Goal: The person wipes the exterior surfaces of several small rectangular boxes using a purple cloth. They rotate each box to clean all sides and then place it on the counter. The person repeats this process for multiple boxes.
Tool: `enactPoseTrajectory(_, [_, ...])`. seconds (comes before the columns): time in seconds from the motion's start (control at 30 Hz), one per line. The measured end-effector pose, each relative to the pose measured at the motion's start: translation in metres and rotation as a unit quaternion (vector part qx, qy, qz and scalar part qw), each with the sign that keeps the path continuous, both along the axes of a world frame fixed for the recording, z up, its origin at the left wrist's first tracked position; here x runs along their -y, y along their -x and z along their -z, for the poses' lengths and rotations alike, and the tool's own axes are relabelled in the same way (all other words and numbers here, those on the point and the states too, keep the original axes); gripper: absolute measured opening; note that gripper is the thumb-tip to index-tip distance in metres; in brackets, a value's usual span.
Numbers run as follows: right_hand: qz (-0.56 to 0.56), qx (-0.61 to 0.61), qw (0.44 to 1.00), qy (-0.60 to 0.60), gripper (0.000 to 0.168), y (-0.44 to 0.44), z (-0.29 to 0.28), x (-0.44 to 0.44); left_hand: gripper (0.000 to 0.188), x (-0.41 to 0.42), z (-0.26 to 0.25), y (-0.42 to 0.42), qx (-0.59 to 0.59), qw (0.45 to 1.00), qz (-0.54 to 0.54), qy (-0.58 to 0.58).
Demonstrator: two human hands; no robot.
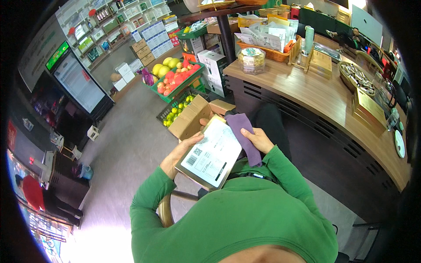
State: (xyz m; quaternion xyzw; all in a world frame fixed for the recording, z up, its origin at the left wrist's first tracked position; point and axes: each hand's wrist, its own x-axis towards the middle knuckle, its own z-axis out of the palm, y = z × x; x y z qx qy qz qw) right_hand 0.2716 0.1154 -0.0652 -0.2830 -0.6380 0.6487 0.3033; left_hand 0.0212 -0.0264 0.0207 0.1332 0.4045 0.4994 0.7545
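My left hand [184, 149] grips the left edge of a flat gold box [213, 153], whose face bears a white sheet with writing and printed codes. The box is held tilted above my lap. In my right hand [258, 139] is a folded purple cloth [244, 138], close against the box's right edge. An open cardboard box [190, 120] stands just beyond, and a few fingers show at the far edge of the gold box; whose they are I cannot tell.
A curved wooden counter [296, 80] runs along the right, with a clear tub [251, 60], a wicker basket [284, 56] of packets and gold boxes [368, 110]. Fruit crates [179, 87] stand ahead. A person in red [34, 194] is at the far left; another sits at back right.
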Motion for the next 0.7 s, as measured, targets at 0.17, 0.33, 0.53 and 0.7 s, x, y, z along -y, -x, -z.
enactPoseTrajectory(0.17, [0.096, -0.201, 0.961, 0.164, 0.037, -0.001, 0.003, 0.001, 0.047, -0.003, 0.002, 0.009, 0.051, 0.996, -0.068, -0.029])
enactPoseTrajectory(0.33, [0.143, -0.286, 0.945, 0.071, 0.036, 0.009, -0.01, 0.007, 0.05, -0.012, 0.02, 0.015, 0.08, 0.996, -0.007, -0.032])
enactPoseTrajectory(0.53, [-0.005, -0.174, 0.97, -0.171, 0.052, 0.024, -0.045, 0.064, 0.046, -0.019, 0.043, 0.012, -0.005, 0.998, -0.054, -0.039])
enactPoseTrajectory(0.7, [-0.127, -0.161, 0.888, -0.412, 0.051, 0.018, -0.078, 0.084, 0.062, -0.014, 0.04, 0.014, -0.01, 0.999, 0.028, -0.018])
